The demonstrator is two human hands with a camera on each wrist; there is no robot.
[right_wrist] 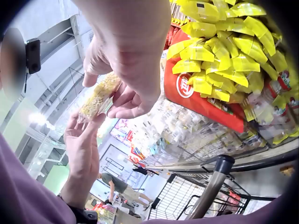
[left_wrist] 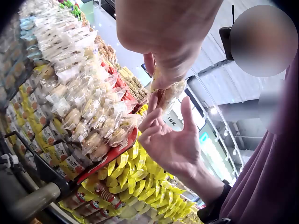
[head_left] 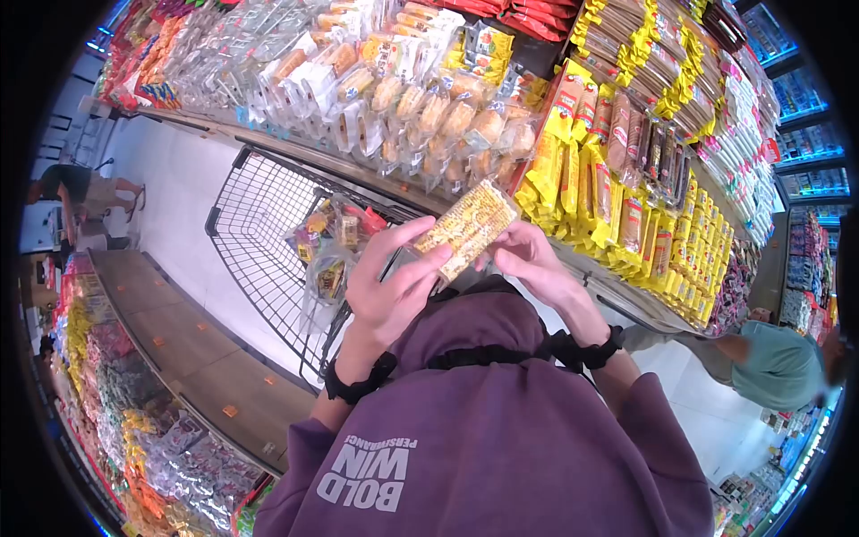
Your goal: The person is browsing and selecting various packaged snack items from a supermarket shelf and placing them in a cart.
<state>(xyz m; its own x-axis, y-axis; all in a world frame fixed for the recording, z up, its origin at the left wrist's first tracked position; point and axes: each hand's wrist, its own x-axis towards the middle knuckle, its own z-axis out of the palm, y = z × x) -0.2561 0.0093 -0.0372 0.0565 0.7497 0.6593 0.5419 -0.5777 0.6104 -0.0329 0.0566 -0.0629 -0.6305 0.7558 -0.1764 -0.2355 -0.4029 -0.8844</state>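
The person's left grip (head_left: 389, 282) grasps a clear-wrapped, golden snack block (head_left: 477, 222), raised before the purple shirt (head_left: 528, 430). The right grip (head_left: 541, 268) is loose at the block's far end, thumb apart from it. Wrapped pastries (head_left: 447, 115) and yellow packets (head_left: 568, 179) lie beyond, a wire shopping cart (head_left: 215, 222) beside the left forearm.

Open air lies over the top face of the wrapped grain bar (head_left: 479, 219); the left hand (head_left: 385, 286) obstructs its left end, the right hand (head_left: 541, 268) its right; the purple sweatshirt (head_left: 510, 438) closes its near side, piled bagged buns (head_left: 447, 112) its far side; left of it, bagged goods (head_left: 327, 277) crowd the wire cart (head_left: 255, 224), with free basket room farther left.
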